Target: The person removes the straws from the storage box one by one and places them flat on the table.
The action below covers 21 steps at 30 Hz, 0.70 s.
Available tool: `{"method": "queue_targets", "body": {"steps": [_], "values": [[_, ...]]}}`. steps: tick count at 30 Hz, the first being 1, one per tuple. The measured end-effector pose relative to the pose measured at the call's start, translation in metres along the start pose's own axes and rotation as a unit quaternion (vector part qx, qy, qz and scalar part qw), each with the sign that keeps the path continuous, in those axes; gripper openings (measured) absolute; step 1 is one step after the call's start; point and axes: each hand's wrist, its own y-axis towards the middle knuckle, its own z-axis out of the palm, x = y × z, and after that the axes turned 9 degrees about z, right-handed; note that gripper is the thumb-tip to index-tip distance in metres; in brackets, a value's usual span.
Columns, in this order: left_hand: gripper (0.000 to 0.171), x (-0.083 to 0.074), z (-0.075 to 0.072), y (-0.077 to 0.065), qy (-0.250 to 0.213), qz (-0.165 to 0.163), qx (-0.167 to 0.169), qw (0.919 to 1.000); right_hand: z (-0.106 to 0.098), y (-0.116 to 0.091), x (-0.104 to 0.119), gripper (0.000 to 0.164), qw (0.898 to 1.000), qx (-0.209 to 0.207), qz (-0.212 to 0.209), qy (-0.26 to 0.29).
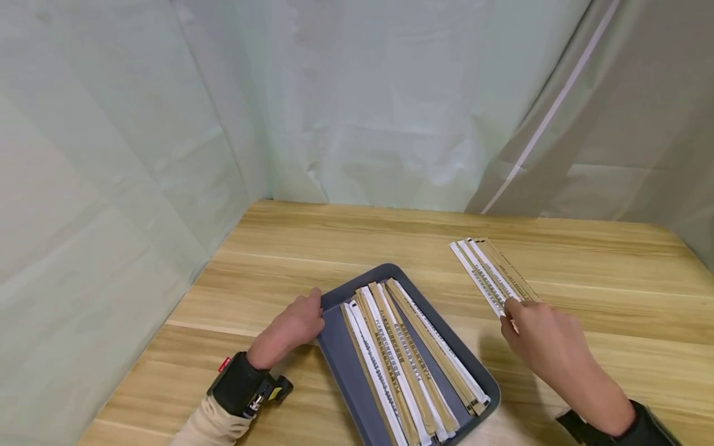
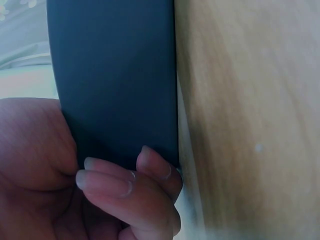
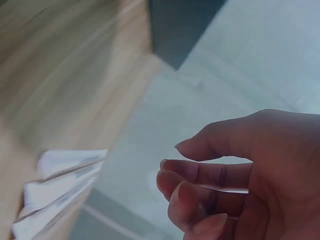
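A dark grey tray (image 1: pixel 337 347) lies slanted on the table, with several long paper-wrapped straws (image 1: pixel 390 347), white and brown, lying lengthwise in it. My left hand (image 1: pixel 295 319) grips the tray's far left corner; the left wrist view shows its fingers (image 2: pixel 112 185) curled around the tray wall (image 2: pixel 120 75). Beyond the tray to the right, more wrapped straws (image 1: pixel 485 272) lie fanned side by side on the table. My right hand (image 1: pixel 549 337) is over their near ends. In the right wrist view its fingers are loosely bent, thumb apart from them, and nothing is between them.
The wooden table (image 1: pixel 251 266) runs back to a pale sheet (image 1: pixel 379 111) hanging behind it. Another sheet (image 1: pixel 111 155) hangs along the left side, and a greyer one (image 1: pixel 625 111) at the right. Black bands (image 1: pixel 240 384) with devices sit on both wrists.
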Motion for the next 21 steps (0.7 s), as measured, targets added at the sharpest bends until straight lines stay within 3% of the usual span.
{"method": "queue_targets", "body": {"steps": [4, 13, 18, 21], "values": [[0.038, 0.000, 0.000, 0.000, 0.002, 0.003, -0.002, 1.0000, -0.006, -0.006, 0.013, 0.018, 0.999, -0.027, -0.017, 0.006], [0.044, -0.001, -0.001, 0.000, 0.009, -0.001, 0.001, 1.0000, 0.003, -0.027, 0.047, 0.028, 0.995, -0.029, -0.080, 0.044], [0.044, -0.001, -0.001, 0.000, 0.013, 0.000, 0.004, 0.9999, 0.011, -0.038, 0.063, 0.032, 0.994, 0.020, -0.098, 0.042], [0.044, -0.001, -0.001, 0.000, 0.014, 0.002, 0.004, 0.9999, 0.017, -0.044, 0.067, 0.034, 0.988, 0.081, -0.123, 0.041]]}}
